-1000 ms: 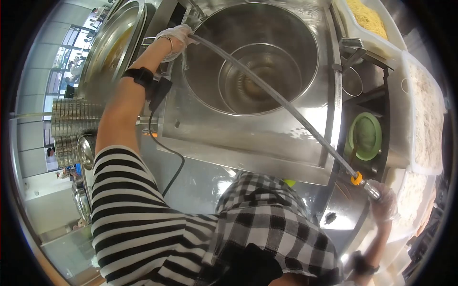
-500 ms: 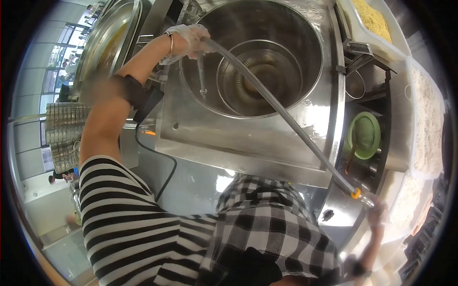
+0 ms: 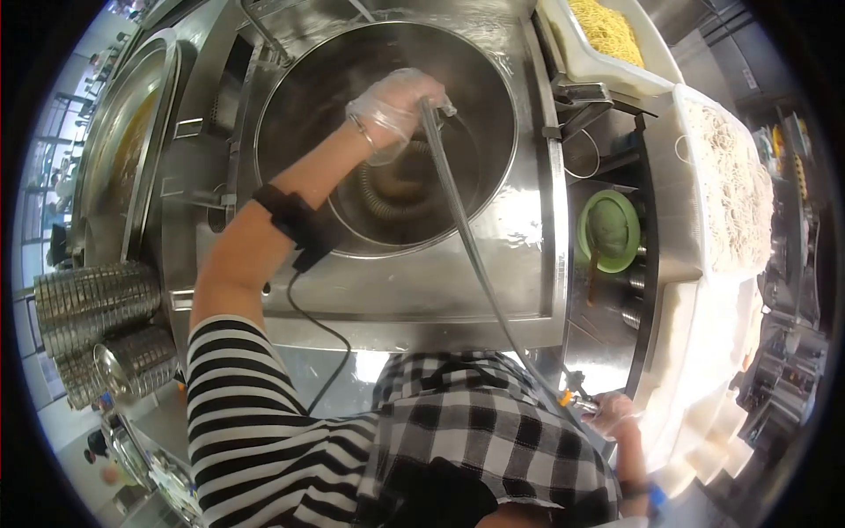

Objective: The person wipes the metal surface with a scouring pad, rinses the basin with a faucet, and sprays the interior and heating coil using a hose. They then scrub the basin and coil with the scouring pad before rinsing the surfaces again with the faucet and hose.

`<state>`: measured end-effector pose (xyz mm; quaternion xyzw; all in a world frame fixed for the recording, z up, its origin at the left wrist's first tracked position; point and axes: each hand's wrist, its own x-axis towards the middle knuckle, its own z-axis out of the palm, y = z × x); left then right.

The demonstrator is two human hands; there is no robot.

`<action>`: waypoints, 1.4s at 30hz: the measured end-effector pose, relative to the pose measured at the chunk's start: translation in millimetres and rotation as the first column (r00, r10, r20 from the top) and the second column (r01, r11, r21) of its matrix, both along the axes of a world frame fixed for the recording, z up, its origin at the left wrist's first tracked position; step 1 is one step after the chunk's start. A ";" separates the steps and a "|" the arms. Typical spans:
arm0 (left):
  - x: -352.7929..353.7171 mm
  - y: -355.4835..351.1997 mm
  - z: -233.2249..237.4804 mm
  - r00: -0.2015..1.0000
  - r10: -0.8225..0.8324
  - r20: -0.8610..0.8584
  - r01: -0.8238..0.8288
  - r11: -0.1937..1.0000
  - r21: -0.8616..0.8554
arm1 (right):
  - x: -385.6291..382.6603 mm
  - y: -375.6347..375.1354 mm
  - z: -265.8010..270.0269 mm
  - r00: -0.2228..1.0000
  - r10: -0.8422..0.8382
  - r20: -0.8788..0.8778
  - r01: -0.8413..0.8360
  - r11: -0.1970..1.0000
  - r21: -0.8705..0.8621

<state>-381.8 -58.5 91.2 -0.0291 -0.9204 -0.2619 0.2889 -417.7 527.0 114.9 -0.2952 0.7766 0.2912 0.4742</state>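
**Hose in the big pot: grip tips**

Your left hand (image 3: 392, 106) is gloved and sits right over the big pot (image 3: 304, 97), fingers closed round the clear hose (image 3: 466, 238) just short of its tip. From there the hose runs out over the pot's near rim, across the steel tabletop (image 3: 422, 299), and down to your right hand (image 3: 612, 414). That hand is well below and to the right of the pot, fingers wrapped on the metal end by the orange fitting (image 3: 566, 398).

I'd say the trick is aiming the tip down inside the pot wall, not at the rim, so nothing sprays toward the green bowl (image 3: 609, 231) or the noodle trays (image 3: 731, 176) to the pot's right. A firm pinch near the tip matters, since hoses tend to whip. Leave some slack over the rim so the fitting isn't tugged. Can't tell whether water's flowing.
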 end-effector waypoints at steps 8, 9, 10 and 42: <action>-71.8 -2.5 -22.7 0.803 0.596 0.018 -0.590 0.798 -0.124 | 16.5 -21.7 6.2 0.993 -0.044 -0.108 0.045 0.999 0.006; -72.2 2.3 -15.8 0.760 0.649 -0.038 -0.650 0.759 -0.040 | 18.3 -21.8 5.4 0.989 -0.073 -0.125 0.074 0.997 0.004; -69.4 5.9 -9.0 0.764 0.644 -0.043 -0.645 0.763 -0.037 | 19.3 -21.4 5.0 0.985 -0.100 -0.142 0.101 0.995 0.000; -10.6 38.7 -28.3 0.257 -0.172 0.951 -0.159 0.963 0.217 | 14.2 22.9 1.3 0.979 -0.100 -0.176 0.102 0.995 0.003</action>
